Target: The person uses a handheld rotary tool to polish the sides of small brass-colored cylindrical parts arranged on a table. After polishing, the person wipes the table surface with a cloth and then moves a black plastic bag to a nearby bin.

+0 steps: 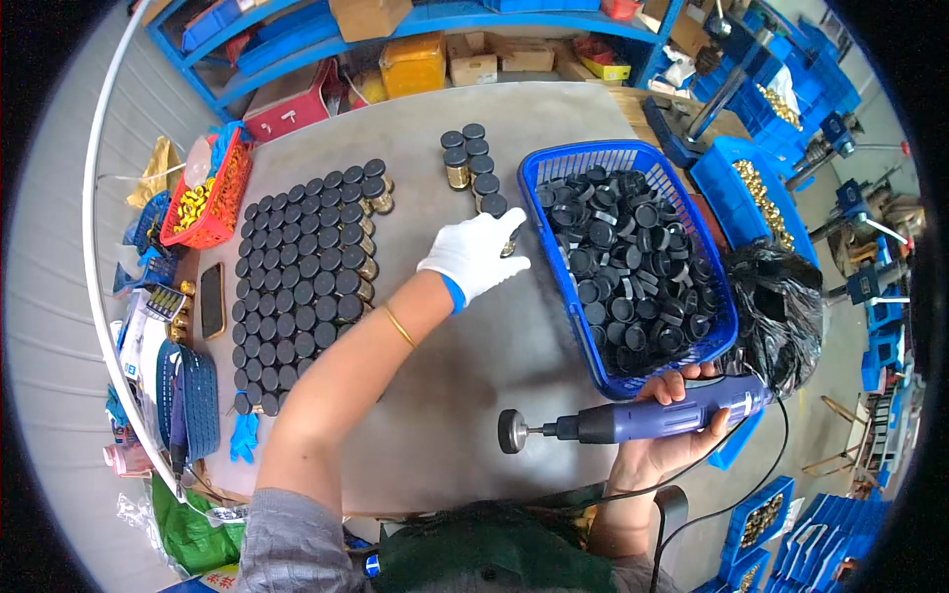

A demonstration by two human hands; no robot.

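Observation:
My left hand point(476, 255), in a white glove, is closed around a black-capped brass cylinder point(510, 242) over the middle of the grey table. The fingers hide much of that cylinder. Just beyond it stands a small group of similar black-capped brass cylinders point(457, 166). In my bare right hand point(682, 435) is a corded purple electric screwdriver point(647, 413), held level near the table's front right. A round, dark cup-like head point(512, 432) at its tip points left and touches nothing. A blue basket point(531, 163) full of loose black caps point(633, 257) stands right of my left hand.
Tight rows of black-capped cylinders point(301, 267) fill the table's left part. Beside them are a phone point(213, 300), a red basket point(235, 188) and a dark blue basket point(203, 395). A black plastic bag point(776, 316) and a blue bin of brass parts point(727, 163) lie rightward.

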